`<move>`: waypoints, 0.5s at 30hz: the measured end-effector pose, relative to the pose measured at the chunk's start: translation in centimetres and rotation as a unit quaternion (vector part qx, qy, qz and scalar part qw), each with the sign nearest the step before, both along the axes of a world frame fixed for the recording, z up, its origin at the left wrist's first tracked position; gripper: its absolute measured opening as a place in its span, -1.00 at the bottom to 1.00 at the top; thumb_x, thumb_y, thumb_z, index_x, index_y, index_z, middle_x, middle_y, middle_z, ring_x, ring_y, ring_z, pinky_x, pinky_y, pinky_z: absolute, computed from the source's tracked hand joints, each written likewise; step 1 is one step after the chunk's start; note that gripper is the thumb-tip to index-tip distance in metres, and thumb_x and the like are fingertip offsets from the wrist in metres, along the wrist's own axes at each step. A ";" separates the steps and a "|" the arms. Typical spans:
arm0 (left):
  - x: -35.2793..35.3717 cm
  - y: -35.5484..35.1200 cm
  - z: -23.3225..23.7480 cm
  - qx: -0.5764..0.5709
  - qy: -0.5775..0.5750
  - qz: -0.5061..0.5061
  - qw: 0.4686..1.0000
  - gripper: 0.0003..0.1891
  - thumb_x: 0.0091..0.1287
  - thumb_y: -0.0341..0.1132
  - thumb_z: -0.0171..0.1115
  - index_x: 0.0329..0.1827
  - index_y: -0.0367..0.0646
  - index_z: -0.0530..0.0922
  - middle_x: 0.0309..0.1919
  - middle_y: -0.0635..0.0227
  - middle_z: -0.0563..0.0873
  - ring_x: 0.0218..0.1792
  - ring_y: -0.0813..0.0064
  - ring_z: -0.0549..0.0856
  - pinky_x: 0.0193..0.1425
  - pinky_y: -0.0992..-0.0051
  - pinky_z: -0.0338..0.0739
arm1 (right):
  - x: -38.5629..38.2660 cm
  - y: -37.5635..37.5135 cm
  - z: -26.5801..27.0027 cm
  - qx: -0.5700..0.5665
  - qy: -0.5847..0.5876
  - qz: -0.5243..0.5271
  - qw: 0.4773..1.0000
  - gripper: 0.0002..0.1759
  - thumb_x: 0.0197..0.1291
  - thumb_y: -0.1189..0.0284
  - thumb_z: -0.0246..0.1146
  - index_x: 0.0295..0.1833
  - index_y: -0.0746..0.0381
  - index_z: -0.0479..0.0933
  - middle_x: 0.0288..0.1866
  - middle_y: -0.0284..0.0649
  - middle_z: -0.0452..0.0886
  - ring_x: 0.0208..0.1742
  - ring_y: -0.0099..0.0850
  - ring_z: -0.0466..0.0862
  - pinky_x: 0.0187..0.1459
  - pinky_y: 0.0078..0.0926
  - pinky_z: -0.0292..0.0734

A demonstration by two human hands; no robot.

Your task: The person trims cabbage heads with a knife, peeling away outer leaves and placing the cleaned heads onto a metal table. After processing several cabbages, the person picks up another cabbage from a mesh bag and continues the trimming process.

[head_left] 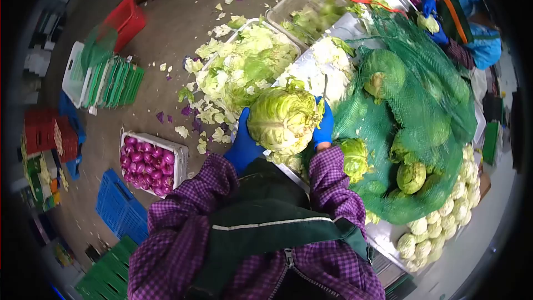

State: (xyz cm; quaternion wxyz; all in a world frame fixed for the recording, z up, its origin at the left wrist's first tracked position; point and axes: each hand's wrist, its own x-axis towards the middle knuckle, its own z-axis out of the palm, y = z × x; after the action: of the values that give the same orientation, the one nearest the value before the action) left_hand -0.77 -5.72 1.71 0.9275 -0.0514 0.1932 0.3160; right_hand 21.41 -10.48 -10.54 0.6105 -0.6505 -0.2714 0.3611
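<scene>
A large pale-green cabbage (284,119) with loose outer leaves is held up in front of my apron between both hands. My left hand (244,143), in a blue glove, is pressed against its left side. Against its right side lies my right hand (324,124), also gloved in blue, its fingers partly hidden behind the leaves. A thin dark blade-like strip (326,84) sticks up just above the right glove. Below that hand another leafy cabbage (354,160) rests at the edge of a green net (355,116).
A heaped bin of trimmed leaves (244,64) stands beyond my left hand, beside a grey tub (305,8). Netted cabbages (384,73) and a pile of trimmed ones (430,239) cover the right side. A crate of purple onions (149,164) sits left. A co-worker (472,28) stands upper right.
</scene>
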 end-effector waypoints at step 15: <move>1.1 4.2 -0.4 0.500 0.340 -0.146 0.783 -0.04 0.08 -0.29 0.47 0.49 -0.16 0.03 0.39 0.13 0.22 0.39 0.27 0.26 0.44 0.33 0.21 | 0.7 -4.9 8.1 -0.090 -0.248 -0.052 0.963 -0.31 0.18 0.43 0.22 0.43 0.25 0.19 -0.08 -0.11 0.61 -0.31 -0.42 0.62 -0.27 -0.53 0.56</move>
State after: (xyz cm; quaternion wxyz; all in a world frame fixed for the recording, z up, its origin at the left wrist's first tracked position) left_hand 0.31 -1.48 1.30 0.7328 0.5587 0.3162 0.2256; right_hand 22.12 -15.39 -2.48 0.4810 -0.7853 -0.3461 0.1791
